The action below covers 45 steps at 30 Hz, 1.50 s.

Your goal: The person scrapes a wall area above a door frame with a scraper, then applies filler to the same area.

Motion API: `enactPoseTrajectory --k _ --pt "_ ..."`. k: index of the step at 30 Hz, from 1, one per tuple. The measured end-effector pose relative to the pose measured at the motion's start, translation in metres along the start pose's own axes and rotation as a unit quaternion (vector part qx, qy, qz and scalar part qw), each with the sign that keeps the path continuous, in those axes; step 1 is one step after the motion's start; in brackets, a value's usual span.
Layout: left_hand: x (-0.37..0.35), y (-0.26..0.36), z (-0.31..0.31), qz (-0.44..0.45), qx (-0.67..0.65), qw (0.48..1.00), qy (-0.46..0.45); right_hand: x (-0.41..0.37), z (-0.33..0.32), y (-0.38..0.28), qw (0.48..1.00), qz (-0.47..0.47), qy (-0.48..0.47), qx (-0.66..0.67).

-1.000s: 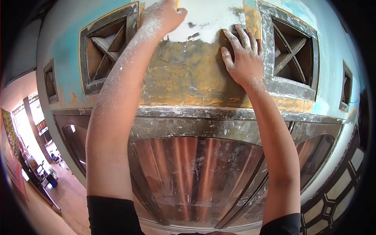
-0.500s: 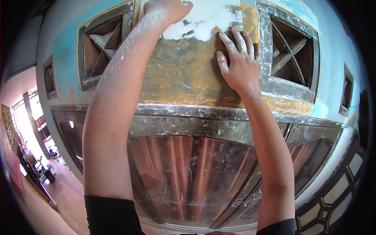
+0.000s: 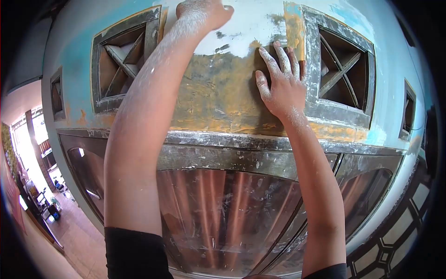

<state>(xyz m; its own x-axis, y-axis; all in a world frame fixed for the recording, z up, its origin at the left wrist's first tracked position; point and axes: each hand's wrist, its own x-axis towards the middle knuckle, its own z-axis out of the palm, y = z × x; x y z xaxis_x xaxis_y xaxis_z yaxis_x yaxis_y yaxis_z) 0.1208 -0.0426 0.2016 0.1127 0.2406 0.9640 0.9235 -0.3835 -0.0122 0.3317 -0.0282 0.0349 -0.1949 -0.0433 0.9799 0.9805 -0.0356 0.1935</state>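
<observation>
High on the wall, my left hand is closed against the white patch. Its thumb points right, and the folded fingers are hidden, so what they hold does not show. White powder coats the wrist and forearm. My right hand lies flat with fingers spread on the brown-and-ochre scraped wall. White dust covers its fingertips, which reach near the lower edge of the white patch. Nothing is in that hand.
Square vents with crossed bars, one on the left and one on the right, flank the patch. Below runs a worn wooden frame over glass panes with reddish curtains. A bright doorway opens at far left.
The view has tilted slightly, so the wall sits lower in the picture. My left hand has shifted a little up and right along the white patch. My right hand keeps its place on the wall.
</observation>
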Motion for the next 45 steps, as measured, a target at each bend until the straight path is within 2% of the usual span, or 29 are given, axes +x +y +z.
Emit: enactPoseTrajectory --k 4,7,14,16,18,20,23,27,30,32,36,38,42,45 --pt "-0.015 0.005 -0.016 0.019 0.033 0.998 -0.054 0.001 -0.001 -0.001 1.000 0.003 0.001 -0.005" --pt "0.021 -0.009 -0.005 0.018 0.038 0.999 0.004 0.001 -0.001 -0.001 1.000 0.004 -0.001 -0.005" --pt "0.046 -0.004 0.000 -0.004 0.039 0.999 -0.003 0.002 -0.004 -0.003 1.000 0.005 -0.004 -0.010" --pt "0.056 -0.011 -0.003 0.010 0.037 0.997 0.065 0.002 -0.004 -0.002 1.000 0.004 -0.004 -0.001" --pt "0.065 -0.007 -0.012 -0.002 0.027 0.998 0.049 0.002 -0.003 -0.001 1.000 0.005 -0.006 -0.003" --pt "0.054 0.002 -0.026 -0.005 0.025 0.999 -0.029 0.001 -0.004 -0.002 1.000 0.002 -0.003 -0.002" --pt "0.010 0.016 -0.036 0.038 0.051 0.998 -0.004 0.000 -0.004 -0.002 1.000 0.005 0.002 0.008" --pt "0.008 0.014 -0.032 0.044 0.069 0.996 -0.031 0.001 -0.003 -0.002 1.000 0.003 0.010 0.008" --pt "0.033 0.014 -0.032 0.045 0.035 0.998 -0.028 0.001 -0.003 -0.003 1.000 0.004 0.010 0.009" --pt "0.055 0.015 -0.020 0.016 0.027 0.999 0.035 0.000 -0.004 -0.003 1.000 0.005 0.008 0.015" --pt "0.076 0.012 -0.012 0.013 -0.003 1.000 0.019 0.000 -0.004 0.000 0.999 0.007 0.009 0.032" --pt "0.083 -0.001 0.002 -0.012 -0.009 0.993 0.118 0.000 -0.004 0.001 0.999 0.007 0.010 0.041" --pt "0.068 -0.007 -0.011 0.006 -0.029 0.993 0.116 -0.001 -0.004 0.002 0.999 0.003 0.015 0.052" --pt "0.058 -0.003 -0.021 -0.039 0.026 0.987 0.153 -0.002 -0.002 0.003 0.998 0.004 0.020 0.057"
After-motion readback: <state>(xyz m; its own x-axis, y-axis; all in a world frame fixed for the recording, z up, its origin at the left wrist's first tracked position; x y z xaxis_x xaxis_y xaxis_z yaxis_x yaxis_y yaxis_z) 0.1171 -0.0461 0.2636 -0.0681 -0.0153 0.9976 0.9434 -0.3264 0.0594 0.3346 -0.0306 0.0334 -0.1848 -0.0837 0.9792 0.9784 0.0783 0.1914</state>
